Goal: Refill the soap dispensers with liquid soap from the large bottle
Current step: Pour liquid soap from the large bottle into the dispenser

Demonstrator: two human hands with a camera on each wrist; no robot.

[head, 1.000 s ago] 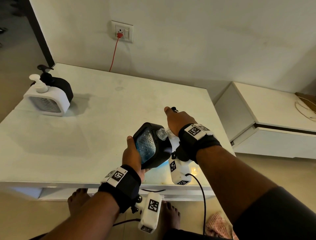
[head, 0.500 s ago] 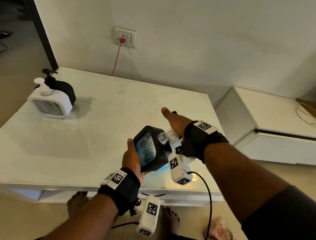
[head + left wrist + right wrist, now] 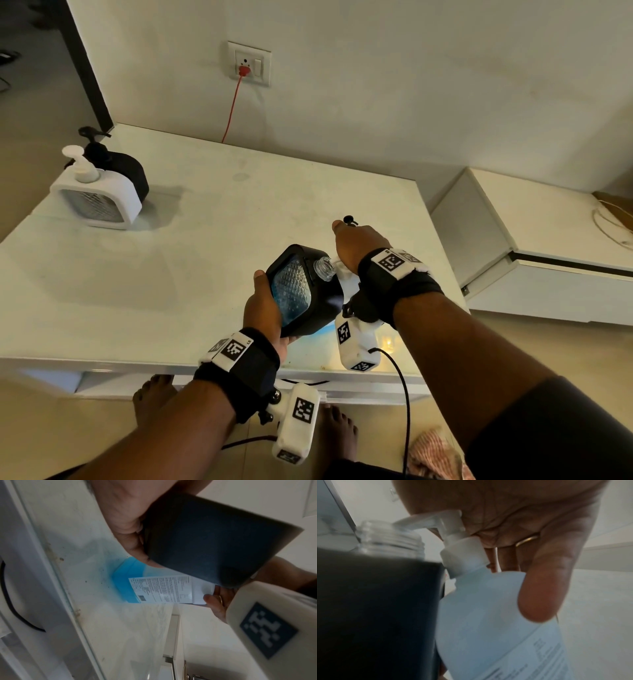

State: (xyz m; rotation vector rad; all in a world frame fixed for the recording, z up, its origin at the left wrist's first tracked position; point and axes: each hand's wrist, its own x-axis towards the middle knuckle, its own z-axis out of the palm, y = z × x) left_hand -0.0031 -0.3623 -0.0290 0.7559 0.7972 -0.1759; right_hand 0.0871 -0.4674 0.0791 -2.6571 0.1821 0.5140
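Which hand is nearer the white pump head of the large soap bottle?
Right. The right hand rests on top of the white pump head of the large soap bottle; the left hand holds the black dispenser beside it, tilted toward the pump.

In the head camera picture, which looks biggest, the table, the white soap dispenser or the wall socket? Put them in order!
Biggest to smallest, as they look:
1. The table
2. The white soap dispenser
3. The wall socket
The socket is farther from the camera, so it may look smaller than it really is.
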